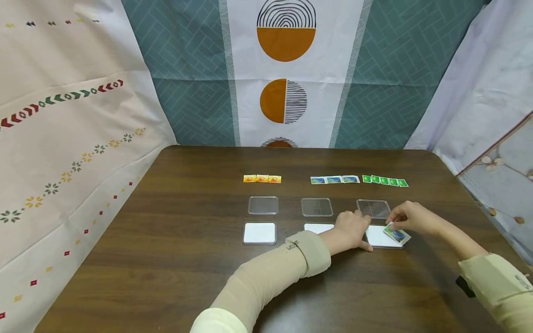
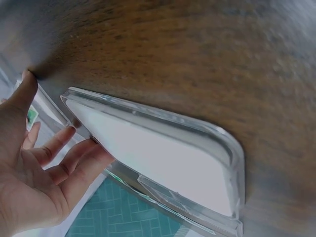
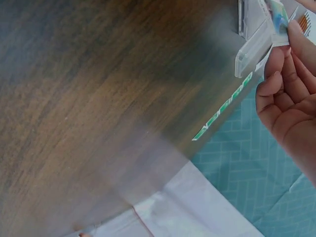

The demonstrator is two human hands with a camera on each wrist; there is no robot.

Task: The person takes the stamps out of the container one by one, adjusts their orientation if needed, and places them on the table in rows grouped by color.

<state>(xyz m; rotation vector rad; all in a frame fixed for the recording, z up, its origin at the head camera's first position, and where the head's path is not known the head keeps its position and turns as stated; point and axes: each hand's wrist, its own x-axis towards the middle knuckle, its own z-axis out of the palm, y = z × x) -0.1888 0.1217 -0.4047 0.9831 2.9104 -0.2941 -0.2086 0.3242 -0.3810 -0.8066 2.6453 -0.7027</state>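
My right hand (image 1: pixel 412 217) pinches a small stamp-like card (image 1: pixel 397 234) with a blue and green picture, held tilted over the right-hand white-filled clear case (image 1: pixel 376 237). In the right wrist view, the right hand (image 3: pixel 291 94) grips the card (image 3: pixel 280 22) between thumb and fingers. My left hand (image 1: pixel 350 229) is spread at the left side of that case, its thumb near the front corner. The left wrist view has the left hand (image 2: pixel 44 182) beside the middle white-filled case (image 2: pixel 158 153), which the left arm partly covers in the head view.
A third white-filled case (image 1: pixel 260 233) lies to the left. Behind the cases are three clear lids (image 1: pixel 263 205). Farther back lie rows of orange stamps (image 1: pixel 262 178), blue stamps (image 1: pixel 334 180) and several green stamps (image 1: pixel 385 181) on the wooden table (image 1: pixel 166 259).
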